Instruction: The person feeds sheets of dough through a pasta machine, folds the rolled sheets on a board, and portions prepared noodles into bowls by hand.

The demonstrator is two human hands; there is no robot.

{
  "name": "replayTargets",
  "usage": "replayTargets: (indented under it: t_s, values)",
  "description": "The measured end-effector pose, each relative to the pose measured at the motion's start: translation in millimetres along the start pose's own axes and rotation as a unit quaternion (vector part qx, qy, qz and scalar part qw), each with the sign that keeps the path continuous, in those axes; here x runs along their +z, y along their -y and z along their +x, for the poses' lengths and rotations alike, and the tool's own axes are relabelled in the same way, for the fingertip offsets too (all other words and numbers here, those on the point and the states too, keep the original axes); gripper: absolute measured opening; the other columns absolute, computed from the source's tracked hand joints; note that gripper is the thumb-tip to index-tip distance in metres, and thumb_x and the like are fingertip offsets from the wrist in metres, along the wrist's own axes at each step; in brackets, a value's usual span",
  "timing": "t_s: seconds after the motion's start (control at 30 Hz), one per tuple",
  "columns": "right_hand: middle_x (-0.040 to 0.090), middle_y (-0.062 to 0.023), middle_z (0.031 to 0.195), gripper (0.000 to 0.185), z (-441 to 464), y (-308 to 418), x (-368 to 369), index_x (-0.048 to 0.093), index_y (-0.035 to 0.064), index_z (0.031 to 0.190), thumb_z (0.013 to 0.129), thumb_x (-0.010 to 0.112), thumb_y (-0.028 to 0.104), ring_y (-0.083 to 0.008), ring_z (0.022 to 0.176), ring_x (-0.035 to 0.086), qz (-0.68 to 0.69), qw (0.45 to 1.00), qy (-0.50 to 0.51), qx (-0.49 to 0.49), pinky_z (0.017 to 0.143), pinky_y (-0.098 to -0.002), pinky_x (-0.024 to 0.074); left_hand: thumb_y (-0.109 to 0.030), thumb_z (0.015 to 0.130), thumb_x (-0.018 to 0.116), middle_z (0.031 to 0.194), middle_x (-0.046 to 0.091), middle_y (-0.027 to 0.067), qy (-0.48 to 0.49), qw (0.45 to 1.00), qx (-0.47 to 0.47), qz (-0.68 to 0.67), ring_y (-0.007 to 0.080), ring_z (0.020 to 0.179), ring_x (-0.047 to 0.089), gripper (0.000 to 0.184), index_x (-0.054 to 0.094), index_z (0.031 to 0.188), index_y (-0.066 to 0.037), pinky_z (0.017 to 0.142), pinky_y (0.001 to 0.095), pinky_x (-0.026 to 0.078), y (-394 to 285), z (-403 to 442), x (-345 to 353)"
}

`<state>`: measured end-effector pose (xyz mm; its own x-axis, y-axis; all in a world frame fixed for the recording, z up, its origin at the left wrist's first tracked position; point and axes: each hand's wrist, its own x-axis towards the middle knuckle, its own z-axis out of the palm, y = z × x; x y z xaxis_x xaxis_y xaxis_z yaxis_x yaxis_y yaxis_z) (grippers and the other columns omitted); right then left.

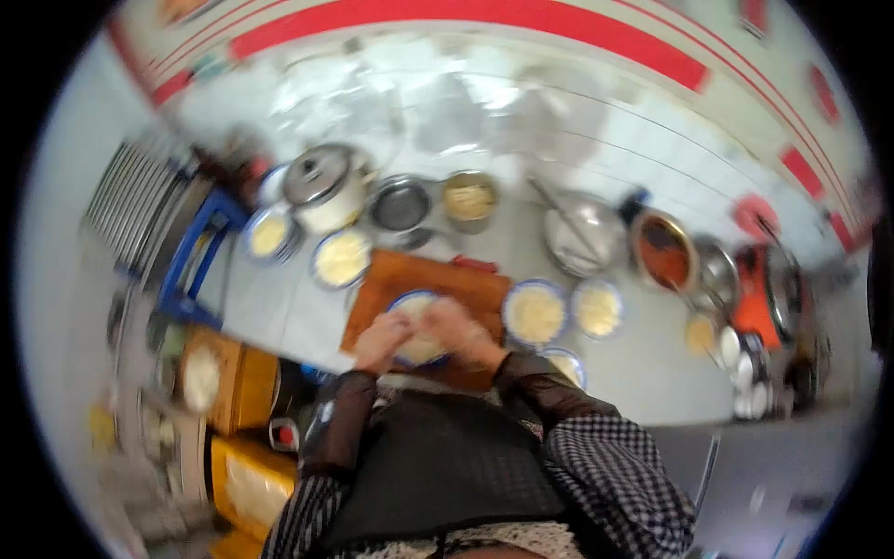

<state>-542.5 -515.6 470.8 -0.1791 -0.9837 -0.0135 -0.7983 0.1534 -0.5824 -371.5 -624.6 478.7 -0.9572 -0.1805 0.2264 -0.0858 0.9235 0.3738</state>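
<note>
A blue-rimmed bowl (421, 352) with pale contents stands on the brown wooden board (377, 287). Over its left edge is my left hand (382, 342), its fingers curled together; what they hold, if anything, is too small to tell. My right hand (458, 333) reaches over the bowl's right side, blurred by motion, so its fingers cannot be made out. Just beyond the hands a red-handled tool (475, 265) lies at the board's far edge. To the right of the board stands another bowl of pale food (535, 313).
More bowls of pale food (341, 259) stand around the board. Behind are a lidded pot (321, 186), a dark pan (400, 203) and a metal pot (470, 200). Farther right are a large metal bowl (585, 235), a pot of red sauce (663, 253) and several jars.
</note>
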Motion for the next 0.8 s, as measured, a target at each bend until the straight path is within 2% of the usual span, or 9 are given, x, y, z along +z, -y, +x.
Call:
replayTargets:
  t_s: [0.03,0.1,0.2,0.47,0.53,0.57,0.6,0.67,0.8]
  values:
    - [0.063,-0.0186,0.105,0.025,1.0,-15.6,9.8,0.066,0.0066,0.102,0.088,0.053,0.023,-0.0370,0.097,0.058,0.103,0.987,-0.120,0.001,0.082,-0.0434,0.0453,-0.018,0.082,0.058,0.104,0.059,0.0129,-0.030,0.939,-0.316,-0.132,0.0319,0.096,0.055,0.017,0.062,0.096,-0.009,0.082,0.0399,0.046,-22.9,10.2,0.9]
    - [0.062,-0.0157,0.105,0.030,13.1,-10.6,6.8,0.060,0.0075,0.115,0.090,0.055,0.021,-0.0329,0.092,0.058,0.324,0.927,-0.129,-0.134,0.076,-0.0404,0.0460,-0.014,0.080,0.058,0.100,0.059,0.0135,-0.155,0.980,-0.055,-0.112,0.0337,0.095,0.056,0.015,0.062,0.095,-0.010,0.081,0.0411,0.046,-14.3,23.8,4.1]
    - [0.064,-0.0144,0.101,0.036,13.2,18.3,-39.4,0.053,0.0096,0.125,0.092,0.054,0.025,-0.0315,0.091,0.058,0.425,0.884,0.194,-0.016,0.075,-0.0409,0.0461,-0.009,0.080,0.058,0.093,0.060,0.0127,-0.196,0.975,-0.040,-0.097,0.0341,0.090,0.058,0.016,0.061,0.095,-0.010,0.077,0.0422,0.047,-11.1,19.1,-1.5]
    - [0.062,-0.0212,0.085,0.019,9.5,-45.6,3.0,0.063,0.0011,0.087,0.085,0.055,0.019,-0.0416,0.083,0.058,-0.011,0.997,-0.001,-0.075,0.072,-0.0461,0.0457,-0.011,0.080,0.058,0.091,0.061,0.0130,-0.142,0.957,-0.253,-0.032,0.0312,0.088,0.058,0.017,0.065,0.095,-0.008,0.077,0.0380,0.047,10.2,-39.4,39.4]
    - [0.062,-0.0182,0.081,0.016,-4.5,-49.1,6.1,0.063,0.0020,0.082,0.083,0.059,0.018,-0.0405,0.073,0.058,0.057,0.996,-0.054,-0.032,0.068,-0.0449,0.0463,-0.012,0.082,0.058,0.088,0.062,0.0111,-0.155,0.934,-0.297,-0.126,0.0266,0.085,0.059,0.015,0.065,0.093,-0.006,0.076,0.0349,0.047,21.9,-55.3,51.1]
    - [0.061,-0.0157,0.077,0.016,-1.2,-47.0,3.4,0.062,0.0026,0.080,0.084,0.060,0.018,-0.0366,0.070,0.057,0.136,0.989,-0.057,0.007,0.067,-0.0425,0.0463,-0.014,0.085,0.058,0.088,0.062,0.0069,-0.193,0.789,-0.386,-0.438,0.0201,0.086,0.058,0.016,0.064,0.094,-0.004,0.077,0.0319,0.046,30.2,-54.7,72.5]
    - [0.060,-0.0132,0.073,0.016,-3.0,-35.0,-5.0,0.061,0.0031,0.078,0.084,0.061,0.017,-0.0327,0.066,0.057,0.217,0.973,-0.057,0.050,0.065,-0.0401,0.0462,-0.014,0.085,0.058,0.088,0.062,0.0069,-0.187,0.787,-0.390,-0.440,0.0201,0.086,0.058,0.016,0.064,0.094,-0.004,0.077,0.0319,0.046,12.2,-43.2,56.3]
    - [0.058,-0.0081,0.076,0.013,-6.1,-5.4,-23.7,0.059,0.0034,0.081,0.086,0.061,0.015,-0.0211,0.073,0.055,0.229,0.972,-0.056,0.021,0.068,-0.0331,0.0446,-0.018,0.086,0.058,0.088,0.062,0.0038,-0.207,0.732,-0.259,-0.595,0.0161,0.087,0.056,0.019,0.063,0.096,-0.003,0.079,0.0310,0.045,-16.4,-15.0,15.0]
    - [0.056,-0.0086,0.095,0.008,-7.9,44.5,-52.0,0.060,0.0056,0.093,0.085,0.058,0.008,-0.0177,0.090,0.050,0.230,0.973,-0.017,-0.011,0.080,-0.0291,0.0420,-0.014,0.086,0.060,0.084,0.066,0.0096,-0.098,0.912,-0.324,-0.232,0.0219,0.082,0.063,0.013,0.067,0.092,-0.005,0.073,0.0310,0.048,-26.0,12.1,15.8]
